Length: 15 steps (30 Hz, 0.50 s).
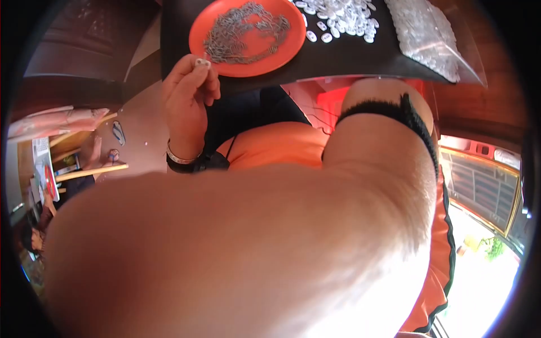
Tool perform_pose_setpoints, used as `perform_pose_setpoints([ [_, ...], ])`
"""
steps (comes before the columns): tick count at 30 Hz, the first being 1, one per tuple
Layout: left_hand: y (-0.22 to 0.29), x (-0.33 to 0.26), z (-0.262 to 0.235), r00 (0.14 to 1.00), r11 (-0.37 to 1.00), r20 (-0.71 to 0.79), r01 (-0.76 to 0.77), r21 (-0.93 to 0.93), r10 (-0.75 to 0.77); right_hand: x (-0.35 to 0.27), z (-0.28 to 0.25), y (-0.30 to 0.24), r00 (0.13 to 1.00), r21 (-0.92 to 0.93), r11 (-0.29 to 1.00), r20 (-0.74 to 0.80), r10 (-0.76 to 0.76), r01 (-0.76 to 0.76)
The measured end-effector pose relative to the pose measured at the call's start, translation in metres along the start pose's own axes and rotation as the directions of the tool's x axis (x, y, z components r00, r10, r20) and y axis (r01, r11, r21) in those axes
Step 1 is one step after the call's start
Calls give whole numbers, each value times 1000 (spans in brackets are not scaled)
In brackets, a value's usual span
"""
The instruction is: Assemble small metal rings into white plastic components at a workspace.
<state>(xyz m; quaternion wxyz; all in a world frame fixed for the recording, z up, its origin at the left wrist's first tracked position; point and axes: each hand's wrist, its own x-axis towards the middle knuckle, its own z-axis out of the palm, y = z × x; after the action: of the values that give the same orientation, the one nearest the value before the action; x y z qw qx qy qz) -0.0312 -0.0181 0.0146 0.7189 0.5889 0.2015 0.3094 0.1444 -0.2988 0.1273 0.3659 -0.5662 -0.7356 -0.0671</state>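
My left hand (191, 90) is closed in a pinch at the near left rim of an orange plate (198, 29). Between the thumb and index finger sits a small white oval plastic piece (203, 63), held by its edge. A tangled heap of thin grey metal chains (242, 34) lies on the plate. My right arm (372, 152), with a black band round it, rises very close and bends leftward. What looks like the back of my right hand (169, 242) fills the lower view, blurred; its fingers are hidden.
White oval pieces (346, 17) lie loose on the dark table (298, 67), right of the plate. Beyond them rests a clear plastic bag (425, 39) of small pieces. On the floor at left is a flip-flop (118, 133), near another person (39, 231) and low wooden furniture (90, 172).
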Motion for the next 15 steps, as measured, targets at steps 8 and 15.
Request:
perform_pose_setpoints([
  [8,-11,12,-2,995,999,89,47,-17,-45,-18,-25,70,997,66,998,75,-3,-2],
  [15,-12,7,-10,998,1000,51,-24,-3,24,92,63,39,963,-172,960,115,244,-222],
])
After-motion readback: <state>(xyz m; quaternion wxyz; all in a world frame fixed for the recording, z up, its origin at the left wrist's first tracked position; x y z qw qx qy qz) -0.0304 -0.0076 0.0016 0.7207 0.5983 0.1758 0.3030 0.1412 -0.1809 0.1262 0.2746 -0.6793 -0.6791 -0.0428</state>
